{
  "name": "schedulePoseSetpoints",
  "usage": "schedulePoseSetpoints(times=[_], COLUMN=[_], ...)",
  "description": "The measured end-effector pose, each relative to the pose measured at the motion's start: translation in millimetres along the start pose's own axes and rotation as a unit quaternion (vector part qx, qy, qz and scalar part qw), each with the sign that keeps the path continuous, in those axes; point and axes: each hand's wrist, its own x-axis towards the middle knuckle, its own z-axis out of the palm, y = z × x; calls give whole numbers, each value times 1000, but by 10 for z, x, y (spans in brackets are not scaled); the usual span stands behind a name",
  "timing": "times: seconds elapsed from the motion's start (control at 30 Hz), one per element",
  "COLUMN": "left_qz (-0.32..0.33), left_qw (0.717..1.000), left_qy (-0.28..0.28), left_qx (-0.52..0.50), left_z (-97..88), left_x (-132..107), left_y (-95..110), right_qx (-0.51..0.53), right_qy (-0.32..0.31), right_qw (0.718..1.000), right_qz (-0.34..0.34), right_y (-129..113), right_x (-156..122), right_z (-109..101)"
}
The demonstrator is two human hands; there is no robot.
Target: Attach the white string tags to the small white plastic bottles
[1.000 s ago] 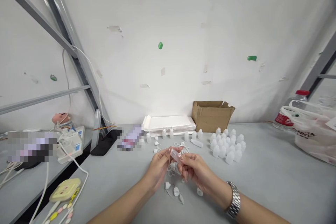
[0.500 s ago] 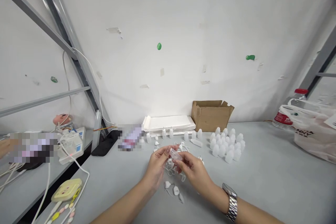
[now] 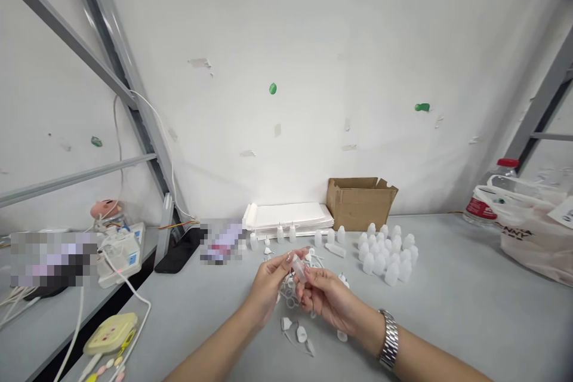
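Note:
Between both hands is a small translucent plastic bottle (image 3: 299, 268), tilted above the grey table. My left hand (image 3: 267, 283) pinches its upper end between thumb and fingers. Closed on the lower end is my right hand (image 3: 326, 297), its thumb on the side and its other fingers curled. White caps with thin tips and strap rings (image 3: 290, 298) lie scattered beneath the hands, partly hidden by them. Nearer to me is a white cap (image 3: 301, 334) among other loose pieces. A cluster of similar bottles (image 3: 387, 253) stands to the right.
A cardboard box (image 3: 362, 206) and a stack of white sheets (image 3: 286, 215) sit against the wall. Several bottles line up before them, one lying down (image 3: 335, 250). Left are a black phone (image 3: 181, 250), cables and a yellow case (image 3: 110, 334); right, a plastic bag (image 3: 532, 239).
The bottle has turned more upright between my hands. My right hand has rolled, its fingers now curling more beneath the bottle. The camera view has tipped slightly upward.

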Motion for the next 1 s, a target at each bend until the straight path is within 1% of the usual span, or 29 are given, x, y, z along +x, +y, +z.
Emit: schedulePoseSetpoints(times=[0.07, 0.13, 0.2, 0.3, 0.4, 0.53, 0.63, 0.77, 0.87, 0.93, 1.0], left_qz=[-4, -3, -5, -9, -17, -26, -20, -29, -35, -40, -47], left_qw=[999, 999, 999, 998, 996, 995, 995, 996, 996, 996, 996], left_qy=[-13, -11, 11, 52, 65, 58, 46, 26, 14, -2, -21], left_qx=[-30, -46, -38, -30, -50, -75, -91, -85, -82, -74, -67], left_z=[-15, -28, -42, -59, -53, -11, 9, 13, 23, 33, 40], left_x=[12, 23, 32, 41, 41, 24, 11, -2, -15, -21, -21], left_y=[28, 34, 21, -11, -33, -69, -125, -188, -176, -132, -74], right_qx=[15, 16, -4, -74, -178, -288, -321, -341, -338, -304, -239], right_qy=[-18, -18, -2, 35, 75, 114, 128, 131, 124, 112, 87], right_qw=[1000, 999, 1000, 995, 978, 944, 930, 922, 924, 939, 962], right_qz=[19, 32, 12, -49, -80, -111, -126, -132, -132, -121, -100], right_y=[-10, -6, 4, 0, -28, -64, -64, -28, -16, -29, -51], right_x=[3, 3, 7, 19, 22, -15, -52, -67, -47, -29, -15], right_z=[4, 18, 33, 43, 49, 85, 111, 100, 75, 59, 44])
